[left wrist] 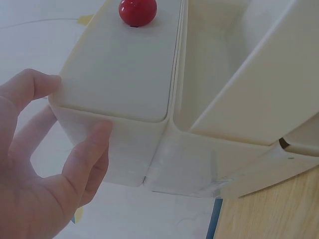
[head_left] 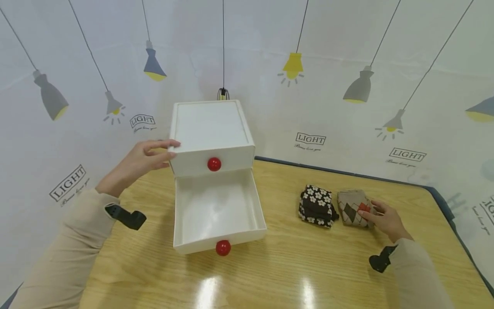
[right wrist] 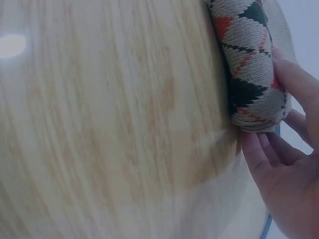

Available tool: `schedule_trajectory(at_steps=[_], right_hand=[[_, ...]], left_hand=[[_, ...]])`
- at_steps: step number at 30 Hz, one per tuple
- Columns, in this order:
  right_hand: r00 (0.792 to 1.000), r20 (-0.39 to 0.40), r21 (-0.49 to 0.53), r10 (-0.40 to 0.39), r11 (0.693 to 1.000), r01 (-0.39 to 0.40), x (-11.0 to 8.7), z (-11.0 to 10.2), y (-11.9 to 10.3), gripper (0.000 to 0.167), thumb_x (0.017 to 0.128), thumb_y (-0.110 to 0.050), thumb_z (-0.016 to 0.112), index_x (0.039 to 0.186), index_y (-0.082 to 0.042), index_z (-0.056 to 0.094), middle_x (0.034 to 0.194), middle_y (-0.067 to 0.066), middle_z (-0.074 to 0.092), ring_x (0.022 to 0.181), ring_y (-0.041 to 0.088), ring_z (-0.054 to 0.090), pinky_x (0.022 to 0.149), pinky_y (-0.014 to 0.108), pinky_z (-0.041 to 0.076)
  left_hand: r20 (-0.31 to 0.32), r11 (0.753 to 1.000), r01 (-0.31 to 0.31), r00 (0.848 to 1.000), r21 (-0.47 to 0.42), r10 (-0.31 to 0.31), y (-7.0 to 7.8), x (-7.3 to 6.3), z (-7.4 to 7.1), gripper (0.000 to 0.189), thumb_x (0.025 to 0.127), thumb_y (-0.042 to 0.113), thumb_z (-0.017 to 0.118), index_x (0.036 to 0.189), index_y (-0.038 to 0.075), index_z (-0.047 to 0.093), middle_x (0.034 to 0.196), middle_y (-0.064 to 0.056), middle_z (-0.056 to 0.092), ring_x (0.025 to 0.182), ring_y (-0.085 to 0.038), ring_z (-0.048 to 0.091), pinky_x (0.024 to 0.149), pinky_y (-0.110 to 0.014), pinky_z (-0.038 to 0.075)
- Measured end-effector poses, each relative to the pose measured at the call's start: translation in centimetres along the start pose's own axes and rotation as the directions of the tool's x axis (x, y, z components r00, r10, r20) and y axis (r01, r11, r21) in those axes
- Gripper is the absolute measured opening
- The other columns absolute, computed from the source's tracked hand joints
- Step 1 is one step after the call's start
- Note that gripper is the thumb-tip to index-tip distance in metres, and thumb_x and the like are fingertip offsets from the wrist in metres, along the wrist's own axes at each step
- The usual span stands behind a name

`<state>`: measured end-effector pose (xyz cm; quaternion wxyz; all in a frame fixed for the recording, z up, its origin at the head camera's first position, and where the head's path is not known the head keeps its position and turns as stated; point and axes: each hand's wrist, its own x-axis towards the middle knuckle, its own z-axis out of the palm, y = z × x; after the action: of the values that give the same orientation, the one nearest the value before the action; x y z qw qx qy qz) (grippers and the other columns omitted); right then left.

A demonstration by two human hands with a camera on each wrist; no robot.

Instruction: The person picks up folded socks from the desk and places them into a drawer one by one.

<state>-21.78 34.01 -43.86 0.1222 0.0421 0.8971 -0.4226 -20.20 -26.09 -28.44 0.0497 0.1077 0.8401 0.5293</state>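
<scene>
My left hand (head_left: 148,155) holds the upper left corner of a white two-drawer cabinet (head_left: 210,124), fingers on its top and side; the left wrist view shows the fingertips around that corner. The cabinet's lower drawer (head_left: 216,208) is pulled out, and its bare floor shows; the upper drawer is closed. Each drawer front has a round red knob (head_left: 223,248). To the right, my right hand (head_left: 387,221) pinches a pair of folded argyle socks (right wrist: 249,94), beige with dark green and red diamonds, at their near end, thumb above and fingers below.
A folded dark brown bundle with white flowers (head_left: 317,206) lies just left of the argyle socks. Everything stands on a wooden table (head_left: 293,266) with a dark blue edge. Behind it hangs a white backdrop (head_left: 262,77) printed with lamps.
</scene>
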Motion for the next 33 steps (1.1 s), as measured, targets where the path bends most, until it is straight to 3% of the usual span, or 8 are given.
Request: schedule_trajectory(at_steps=[5,15,18,25,33], right_hand=[[1.0,-0.004,0.018,0.021,1.0,-0.021,0.07,-0.07,-0.21,0.094,0.084,-0.041,0.057,0.138,0.006,-0.005,0.132,0.042,0.011,0.119,0.052,0.019,0.092,0.06,0.032],[0.998,-0.03,0.041,0.052,0.998,-0.051,0.28,0.26,-0.22,0.102,0.081,-0.041,0.061,0.135,0.01,-0.009,0.132,0.042,0.012,0.119,0.051,0.019,0.094,0.059,0.031],[0.999,-0.004,0.033,0.044,0.998,-0.044,0.16,0.32,-0.41,0.095,0.084,-0.037,0.058,0.134,0.014,-0.005,0.131,0.042,0.015,0.119,0.05,0.022,0.094,0.056,0.034],[0.999,-0.033,-0.005,0.031,0.999,-0.032,0.01,0.47,-0.86,0.074,0.084,-0.034,0.06,0.128,0.017,0.029,0.121,0.033,0.042,0.105,0.035,0.046,0.079,0.033,0.049],[0.996,0.003,0.084,0.087,0.993,-0.087,-0.37,0.49,-0.81,0.08,0.085,-0.04,0.055,0.134,0.013,0.019,0.13,0.033,0.029,0.114,0.041,0.036,0.091,0.046,0.042]], left_hand=[[-0.008,1.0,-0.003,1.0,0.008,0.003,-0.05,0.01,0.0,0.045,0.088,0.028,0.055,0.127,0.007,0.047,0.136,-0.011,0.036,0.101,-0.015,0.054,0.088,-0.035,0.047],[0.001,1.0,-0.004,1.0,0.007,0.004,0.22,-0.12,0.12,0.046,0.089,0.027,0.054,0.128,0.004,0.046,0.136,-0.013,0.035,0.102,-0.019,0.053,0.086,-0.034,0.048],[0.01,1.0,-0.001,1.0,0.009,0.001,0.3,-0.19,0.1,0.047,0.089,0.027,0.054,0.129,0.004,0.044,0.137,-0.013,0.034,0.103,-0.02,0.052,0.087,-0.034,0.047],[0.015,1.0,0.003,1.0,0.011,-0.003,0.36,-0.26,0.04,0.048,0.089,0.027,0.053,0.13,0.004,0.042,0.136,-0.014,0.034,0.105,-0.021,0.051,0.089,-0.037,0.046],[0.015,1.0,0.008,1.0,0.011,-0.008,0.46,-0.26,0.09,0.047,0.089,0.028,0.053,0.129,0.006,0.044,0.135,-0.014,0.036,0.103,-0.018,0.052,0.089,-0.034,0.046]])
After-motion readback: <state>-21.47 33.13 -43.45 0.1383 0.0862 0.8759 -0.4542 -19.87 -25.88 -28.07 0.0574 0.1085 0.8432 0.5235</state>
